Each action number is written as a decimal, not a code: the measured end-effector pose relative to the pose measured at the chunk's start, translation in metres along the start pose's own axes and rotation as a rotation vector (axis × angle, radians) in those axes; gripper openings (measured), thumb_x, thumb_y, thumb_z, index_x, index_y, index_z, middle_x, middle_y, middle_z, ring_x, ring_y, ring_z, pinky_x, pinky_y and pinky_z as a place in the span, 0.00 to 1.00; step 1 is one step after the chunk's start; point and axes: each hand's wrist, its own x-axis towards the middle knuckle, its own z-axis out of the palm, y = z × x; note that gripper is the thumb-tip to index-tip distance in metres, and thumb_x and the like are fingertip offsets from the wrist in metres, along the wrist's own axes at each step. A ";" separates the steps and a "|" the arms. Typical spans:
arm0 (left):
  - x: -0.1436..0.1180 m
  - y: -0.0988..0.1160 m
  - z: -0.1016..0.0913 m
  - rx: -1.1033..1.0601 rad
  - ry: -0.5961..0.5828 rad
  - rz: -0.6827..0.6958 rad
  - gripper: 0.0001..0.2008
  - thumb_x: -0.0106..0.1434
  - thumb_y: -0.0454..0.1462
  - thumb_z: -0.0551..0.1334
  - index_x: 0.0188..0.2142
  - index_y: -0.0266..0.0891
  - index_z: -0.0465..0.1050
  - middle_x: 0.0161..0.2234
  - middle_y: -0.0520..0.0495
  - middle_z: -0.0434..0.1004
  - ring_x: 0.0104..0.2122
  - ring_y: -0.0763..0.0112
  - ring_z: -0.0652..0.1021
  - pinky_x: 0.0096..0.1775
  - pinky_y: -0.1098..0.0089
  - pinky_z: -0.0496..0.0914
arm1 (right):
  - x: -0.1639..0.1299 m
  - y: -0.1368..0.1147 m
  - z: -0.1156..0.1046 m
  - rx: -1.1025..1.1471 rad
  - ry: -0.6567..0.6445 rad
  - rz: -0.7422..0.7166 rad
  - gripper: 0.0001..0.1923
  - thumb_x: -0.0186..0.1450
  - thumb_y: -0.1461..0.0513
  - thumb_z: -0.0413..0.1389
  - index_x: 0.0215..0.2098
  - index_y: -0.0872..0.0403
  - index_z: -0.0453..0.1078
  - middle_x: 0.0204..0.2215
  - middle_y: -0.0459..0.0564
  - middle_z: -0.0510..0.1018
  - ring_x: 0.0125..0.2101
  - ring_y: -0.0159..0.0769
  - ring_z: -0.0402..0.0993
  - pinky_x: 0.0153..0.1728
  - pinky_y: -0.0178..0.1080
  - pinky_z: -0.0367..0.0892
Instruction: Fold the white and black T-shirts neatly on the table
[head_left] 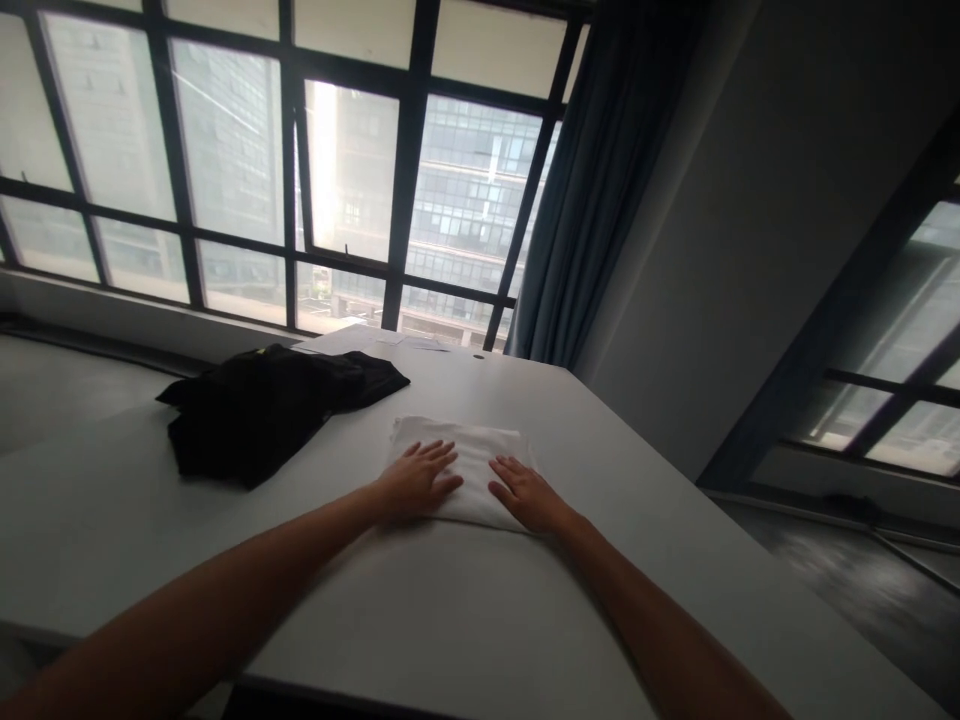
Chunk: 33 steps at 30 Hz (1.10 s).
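Two hands: both lie flat, palms down, on one folded white cloth (465, 468), which lies toward the middle of the table, nearer its window end.
Cloth: soft white fabric folded into a flat, roughly rectangular pad with rounded, slightly puffy edges.
Left hand (416, 480): open, fingers spread and stretched forward, pressing the cloth's left half; the forearm comes in long and low from the lower left.
Right hand (527, 492): open, fingers spread, resting on the cloth's right near corner; the forearm comes in from the lower right.
Hands together: a strip of white cloth shows between them; neither grips anything.
Table (450, 620): smooth, pale, matte top with a rounded far corner.
Black garment (262, 410): dark, crumpled fabric in a loose heap, left of the cloth and apart from it.
Papers (390, 341): flat pale sheets at the table's far edge.
Window (285, 180): dark metal grid of glass panes.
Curtain (600, 190): blue, hanging in folds at the right of the window.
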 end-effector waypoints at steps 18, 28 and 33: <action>-0.013 0.013 0.008 0.009 -0.225 0.073 0.34 0.68 0.56 0.44 0.67 0.41 0.53 0.68 0.38 0.48 0.67 0.50 0.51 0.62 0.46 0.46 | -0.007 -0.037 -0.014 -0.015 -0.062 -0.184 0.29 0.70 0.50 0.45 0.64 0.54 0.62 0.64 0.56 0.60 0.64 0.47 0.53 0.62 0.49 0.51; -0.002 0.018 0.004 -0.128 0.061 0.135 0.25 0.67 0.54 0.49 0.47 0.45 0.78 0.45 0.42 0.80 0.46 0.55 0.77 0.50 0.59 0.65 | -0.015 -0.042 -0.031 0.104 0.101 -0.150 0.19 0.66 0.53 0.52 0.50 0.52 0.75 0.41 0.52 0.80 0.41 0.41 0.75 0.47 0.41 0.67; 0.012 -0.011 0.013 0.025 -0.030 -0.037 0.32 0.66 0.54 0.49 0.62 0.39 0.64 0.65 0.39 0.59 0.64 0.53 0.60 0.62 0.54 0.50 | 0.004 -0.018 0.000 0.007 0.104 -0.113 0.32 0.68 0.50 0.49 0.66 0.58 0.58 0.65 0.58 0.59 0.65 0.45 0.52 0.65 0.48 0.44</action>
